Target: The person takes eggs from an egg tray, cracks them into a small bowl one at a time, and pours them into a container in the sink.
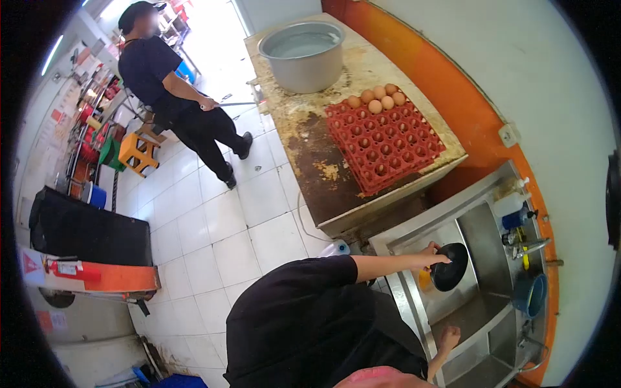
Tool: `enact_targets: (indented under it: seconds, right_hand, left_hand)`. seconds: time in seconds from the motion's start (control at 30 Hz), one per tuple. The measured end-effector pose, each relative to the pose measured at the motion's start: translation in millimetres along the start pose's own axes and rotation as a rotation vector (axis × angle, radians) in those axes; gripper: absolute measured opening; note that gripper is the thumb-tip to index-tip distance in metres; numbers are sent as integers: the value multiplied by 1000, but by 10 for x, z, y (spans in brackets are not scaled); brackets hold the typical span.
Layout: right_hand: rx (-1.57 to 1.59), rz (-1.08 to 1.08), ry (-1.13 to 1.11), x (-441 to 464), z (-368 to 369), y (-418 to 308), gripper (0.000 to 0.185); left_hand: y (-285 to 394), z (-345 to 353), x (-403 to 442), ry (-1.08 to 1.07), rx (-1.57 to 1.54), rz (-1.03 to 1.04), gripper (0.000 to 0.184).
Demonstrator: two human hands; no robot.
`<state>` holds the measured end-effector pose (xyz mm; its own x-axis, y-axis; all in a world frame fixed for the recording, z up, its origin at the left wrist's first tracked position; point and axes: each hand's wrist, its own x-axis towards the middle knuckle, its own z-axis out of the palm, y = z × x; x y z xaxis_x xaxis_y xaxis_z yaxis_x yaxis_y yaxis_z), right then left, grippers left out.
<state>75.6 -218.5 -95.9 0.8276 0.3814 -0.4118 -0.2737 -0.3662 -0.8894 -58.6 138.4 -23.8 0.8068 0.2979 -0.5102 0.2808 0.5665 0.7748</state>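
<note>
At lower right, the left arm (pixel 391 264) reaches straight over the sink (pixel 475 226), its hand (pixel 433 257) gripping a black bowl (pixel 449 267); below, the bent right hand (pixel 451 336) hovers, its grip unclear.

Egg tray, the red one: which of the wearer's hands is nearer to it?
Left. The left hand grips a black bowl in the sink area beside the tray; the right hand is beyond the bowl.

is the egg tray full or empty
Only partly filled: the eggs cluster at one end of the red egg tray, and most of its other cups hold none.
</note>
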Motion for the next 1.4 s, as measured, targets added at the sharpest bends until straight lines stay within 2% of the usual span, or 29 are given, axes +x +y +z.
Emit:
enact_targets:
  seconds: [0.07,0.1,0.17,0.2,0.27,0.4,0.47,0.5,0.57,0.67,0.77,0.9,0.97,1.03,1.07,1.13,1.2,1.3,1.4]
  right_hand:
    - [-1097,-329,198,-173,67,-90,25]
    - [-1097,-335,188,-187,112,-85,25]
    - [-1252,-125,171,-221,144,-71,30]
    - [-1253,-126,169,-243,177,-60,30]
    - [-1363,3,224,-267,264,-39,30]
    - [-1378,18,142,-352,307,-227,30]
    - [-1479,-184,27,-320,211,-182,35]
    - [-1478,-186,25,-361,253,-270,35]
    - [-1397,28,208,-533,374,-496,37]
    - [-1470,27,282,-596,339,-369,40]
    - [-1462,-34,222,-529,219,-216,44]
    - [-1489,22,234,-488,134,-145,46]
    - [-1486,-90,350,-561,198,-122,39]
    - [-1392,-75,321,-594,221,-228,33]
    - [-1313,-47,286,-609,211,-243,26]
    - [-1349,-108,284,-489,118,-109,25]
    - [-1459,-61,288,-454,38,33,29]
    - [-1387,-77,340,-688,266,-307,27]
    - [-1403,-130,288,-489,33,-33,20]
  left_hand:
    - [16,-57,-16,17,-7,12,72]
    - [49,-64,-48,25,-16,16,71]
    - [65,-82,-55,34,-27,20,71]
    - [55,-96,-40,28,-37,12,71]
    - [18,-117,17,23,-48,4,71]
    - [-74,-102,115,64,-22,60,76]
    - [-52,-104,113,78,-8,65,75]
    - [-3,-100,63,71,-4,47,75]
    - [18,-104,43,63,0,26,75]
    - [-14,-116,88,16,0,-1,77]
    - [-14,-79,80,15,36,-9,80]
    - [-8,-22,66,-10,8,-6,82]
    - [-7,-7,48,-14,-2,3,82]
    - [31,38,-5,42,-22,-19,69]
    - [8,39,-9,51,-14,-11,69]
    - [-23,46,39,39,-50,-11,70]
    - [-81,23,60,17,-64,-14,69]
    - [-58,36,40,12,-57,-25,69]
    - [-62,22,47,17,-49,-20,69]
